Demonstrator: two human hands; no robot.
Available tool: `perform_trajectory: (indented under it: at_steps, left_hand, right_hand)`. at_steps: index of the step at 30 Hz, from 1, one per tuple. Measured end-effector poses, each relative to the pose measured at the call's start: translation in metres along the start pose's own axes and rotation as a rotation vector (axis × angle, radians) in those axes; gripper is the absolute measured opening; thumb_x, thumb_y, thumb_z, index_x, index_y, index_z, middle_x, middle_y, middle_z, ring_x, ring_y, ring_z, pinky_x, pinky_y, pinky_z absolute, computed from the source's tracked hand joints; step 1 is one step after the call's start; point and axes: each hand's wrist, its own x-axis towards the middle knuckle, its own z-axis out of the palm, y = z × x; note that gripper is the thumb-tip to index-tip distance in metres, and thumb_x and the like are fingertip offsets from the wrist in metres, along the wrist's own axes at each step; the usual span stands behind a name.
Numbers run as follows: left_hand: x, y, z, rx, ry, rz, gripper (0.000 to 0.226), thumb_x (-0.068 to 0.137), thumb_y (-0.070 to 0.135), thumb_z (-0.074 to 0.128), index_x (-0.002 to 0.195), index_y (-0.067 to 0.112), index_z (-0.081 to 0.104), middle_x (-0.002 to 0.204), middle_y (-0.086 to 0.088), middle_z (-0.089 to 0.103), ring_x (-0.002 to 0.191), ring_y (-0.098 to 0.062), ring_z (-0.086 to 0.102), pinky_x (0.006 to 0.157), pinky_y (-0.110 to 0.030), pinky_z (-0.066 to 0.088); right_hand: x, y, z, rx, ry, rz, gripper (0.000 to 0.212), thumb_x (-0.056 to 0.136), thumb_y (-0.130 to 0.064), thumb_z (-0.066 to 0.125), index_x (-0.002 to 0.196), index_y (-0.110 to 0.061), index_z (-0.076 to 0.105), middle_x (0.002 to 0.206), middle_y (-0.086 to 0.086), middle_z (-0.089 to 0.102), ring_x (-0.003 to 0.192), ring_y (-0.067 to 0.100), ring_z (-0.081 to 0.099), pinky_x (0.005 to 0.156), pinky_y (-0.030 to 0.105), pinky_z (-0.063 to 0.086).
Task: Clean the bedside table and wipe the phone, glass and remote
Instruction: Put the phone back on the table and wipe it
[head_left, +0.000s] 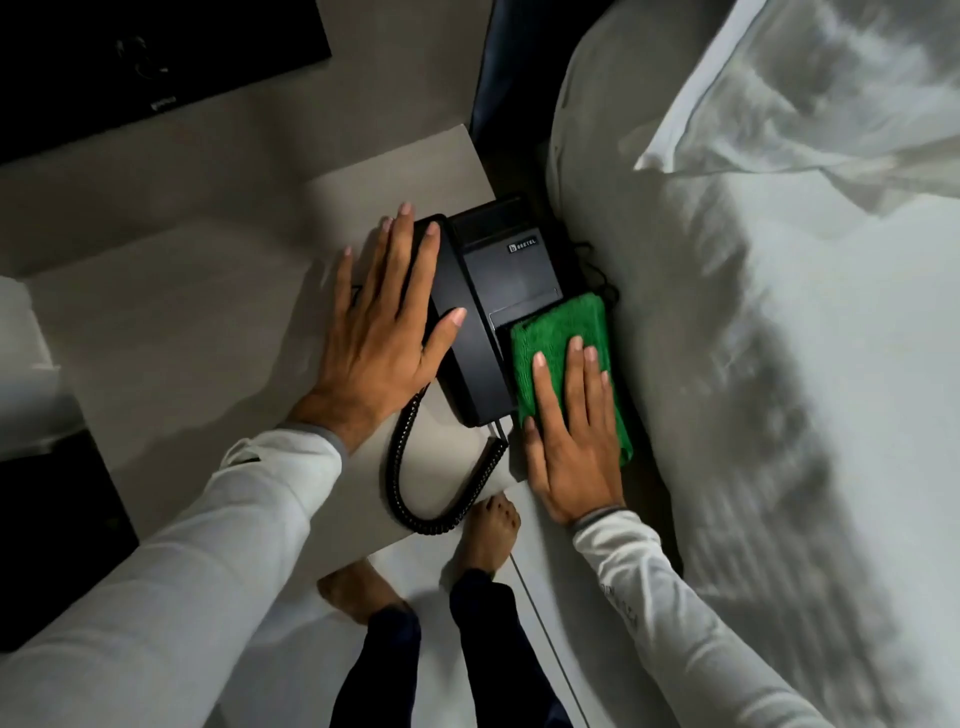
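Observation:
A black desk phone (511, 270) sits at the right edge of the pale bedside table (208, 322), its handset (460, 332) in the cradle and its coiled cord (415, 499) looping toward the table's front. My left hand (382, 332) lies flat, fingers spread, on the handset's left side. My right hand (574, 441) presses a folded green cloth (558, 338) flat onto the phone's lower right part, over the keypad area. No glass or remote is in view.
A bed with white sheets (779, 415) and pillows (810, 83) runs close along the table's right side. A dark panel (156, 62) hangs at the top left. My bare feet (488, 535) stand on the floor below the table's front edge.

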Motion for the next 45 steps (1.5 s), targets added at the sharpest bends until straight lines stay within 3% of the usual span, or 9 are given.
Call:
perform_trajectory:
  at_steps: [6, 11, 14, 19, 23, 26, 34, 38, 45]
  left_hand:
    - [-0.002, 0.001, -0.002, -0.012, -0.015, 0.001, 0.077, 0.102, 0.061, 0.011, 0.162, 0.013, 0.010, 0.171, -0.016, 0.007, 0.158, -0.031, 0.014, 0.124, -0.061, 0.015]
    - [-0.011, -0.004, -0.012, 0.066, -0.038, 0.023, 0.079, 0.103, 0.061, 0.019, 0.162, 0.008, 0.013, 0.171, -0.018, 0.011, 0.158, -0.030, 0.015, 0.125, -0.062, 0.013]
    - [-0.037, -0.004, -0.021, -0.070, -0.028, 0.008, 0.080, 0.102, 0.061, 0.021, 0.162, 0.009, 0.013, 0.171, -0.014, 0.011, 0.159, -0.027, 0.012, 0.127, -0.053, 0.012]
    - [-0.105, -0.004, -0.047, -0.948, -0.074, -0.199, 0.066, 0.097, 0.055, 0.045, 0.153, 0.019, 0.041, 0.143, -0.005, 0.061, 0.136, -0.011, 0.053, 0.118, -0.031, 0.039]
    - [-0.135, -0.016, -0.068, -1.936, -0.239, -0.732, 0.074, 0.065, 0.070, 0.079, 0.121, 0.022, 0.073, 0.113, -0.003, 0.079, 0.108, -0.019, 0.074, 0.091, -0.042, 0.061]
    - [-0.157, -0.054, -0.083, -2.260, -0.348, -0.854, 0.091, 0.042, 0.067, 0.092, 0.116, 0.014, 0.078, 0.124, -0.013, 0.075, 0.112, -0.029, 0.073, 0.082, -0.046, 0.064]
    - [-0.164, -0.155, -0.090, -1.276, -0.144, -0.884, 0.032, 0.084, -0.012, 0.072, 0.106, 0.011, 0.071, 0.098, -0.004, 0.081, 0.087, -0.016, 0.078, 0.077, -0.040, 0.065]
    - [-0.168, -0.211, -0.099, -0.588, -0.212, -0.917, 0.040, 0.079, 0.018, 0.081, 0.114, 0.016, 0.061, 0.117, -0.022, 0.071, 0.101, -0.036, 0.072, 0.091, -0.054, 0.058]
    - [-0.150, -0.151, -0.133, -0.016, 0.050, -0.331, 0.064, 0.095, 0.050, 0.056, 0.147, 0.014, 0.048, 0.141, -0.020, 0.055, 0.124, -0.044, 0.056, 0.098, -0.056, 0.051]
  right_hand:
    - [-0.055, 0.004, 0.012, -0.065, -0.155, 0.065, 0.099, 0.075, -0.047, 0.057, 0.159, -0.009, 0.023, 0.167, 0.026, 0.010, 0.157, 0.039, 0.009, 0.124, 0.057, 0.019]
    - [-0.053, -0.002, 0.001, -0.052, -0.024, 0.123, 0.074, 0.073, -0.004, 0.061, 0.146, -0.009, 0.050, 0.157, 0.021, 0.041, 0.147, 0.033, 0.039, 0.113, 0.052, 0.042]
    - [-0.049, -0.005, -0.039, 0.161, -0.001, 0.266, 0.056, 0.070, -0.016, 0.049, 0.122, -0.011, 0.071, 0.122, 0.017, 0.074, 0.107, 0.032, 0.073, 0.086, 0.042, 0.061]
    - [-0.029, -0.024, -0.130, 1.147, -0.140, 0.563, 0.039, 0.055, -0.010, 0.058, 0.086, -0.022, 0.078, 0.073, 0.003, 0.076, 0.067, 0.016, 0.071, 0.060, 0.029, 0.058]
    - [-0.005, -0.073, -0.154, 1.741, -0.450, 0.420, 0.051, 0.058, -0.030, 0.072, 0.107, -0.015, 0.079, 0.111, 0.007, 0.078, 0.103, 0.021, 0.074, 0.087, 0.028, 0.060]
    - [0.005, -0.113, -0.124, 1.717, -0.632, 0.472, 0.085, 0.065, -0.055, 0.085, 0.134, -0.012, 0.060, 0.135, 0.012, 0.067, 0.126, 0.027, 0.063, 0.106, 0.038, 0.053]
    - [-0.018, -0.240, -0.011, 1.410, -0.543, 0.598, 0.054, 0.084, 0.017, 0.067, 0.118, -0.023, 0.054, 0.107, 0.010, 0.073, 0.095, 0.023, 0.072, 0.075, 0.027, 0.061]
    - [-0.014, -0.257, 0.007, 0.991, -0.449, 0.356, 0.078, 0.077, 0.009, 0.071, 0.142, -0.027, 0.045, 0.129, 0.004, 0.059, 0.116, 0.023, 0.060, 0.091, 0.011, 0.049]
    - [-0.014, -0.193, -0.048, 0.283, -0.053, 0.039, 0.084, 0.088, -0.037, 0.070, 0.157, -0.013, 0.029, 0.164, 0.023, 0.025, 0.153, 0.038, 0.026, 0.121, 0.052, 0.033]
